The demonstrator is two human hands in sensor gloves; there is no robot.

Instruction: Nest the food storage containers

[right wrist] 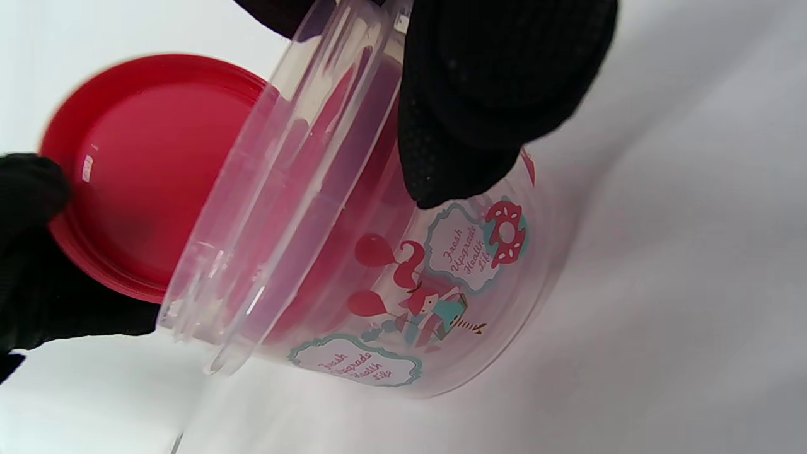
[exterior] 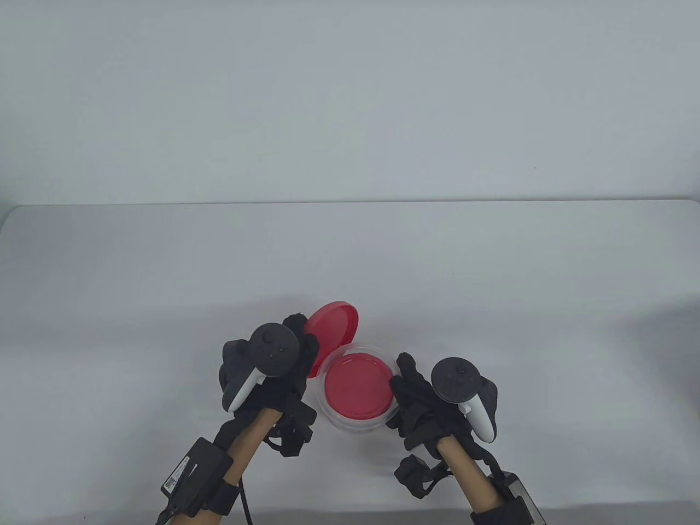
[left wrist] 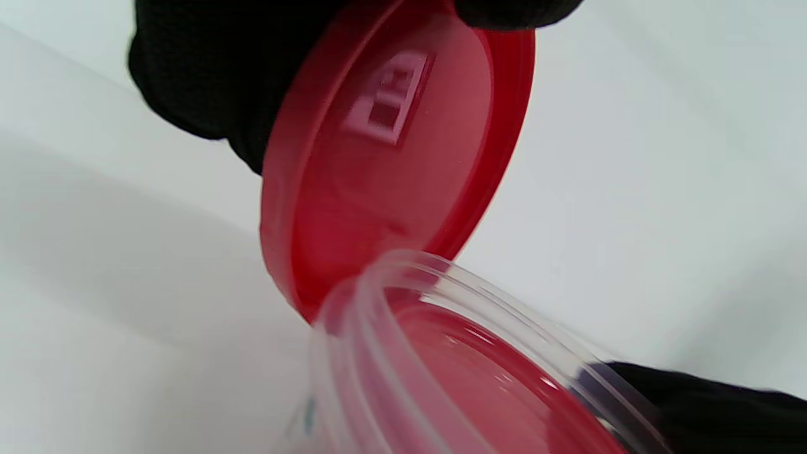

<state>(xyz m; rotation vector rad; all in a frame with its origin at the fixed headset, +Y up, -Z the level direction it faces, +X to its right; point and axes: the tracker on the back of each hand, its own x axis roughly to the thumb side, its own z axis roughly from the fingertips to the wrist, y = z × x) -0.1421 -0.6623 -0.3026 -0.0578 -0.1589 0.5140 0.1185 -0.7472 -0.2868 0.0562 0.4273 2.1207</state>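
Note:
A clear round container (exterior: 356,389) with printed labels (right wrist: 403,302) stands on the white table near the front edge. Inside it sits a smaller container closed by a red lid (exterior: 358,387). My left hand (exterior: 284,350) holds a larger red lid (exterior: 334,327) tilted on edge, just behind and left of the clear container's rim (left wrist: 441,277). In the left wrist view the lid's inner face (left wrist: 391,157) shows, gripped at the top by my fingers (left wrist: 208,69). My right hand (exterior: 415,391) grips the clear container's right wall; its fingers (right wrist: 492,101) press on the rim.
The white table (exterior: 350,262) stretches back to a white wall. No other objects show on it. The table's front edge runs just below my forearms.

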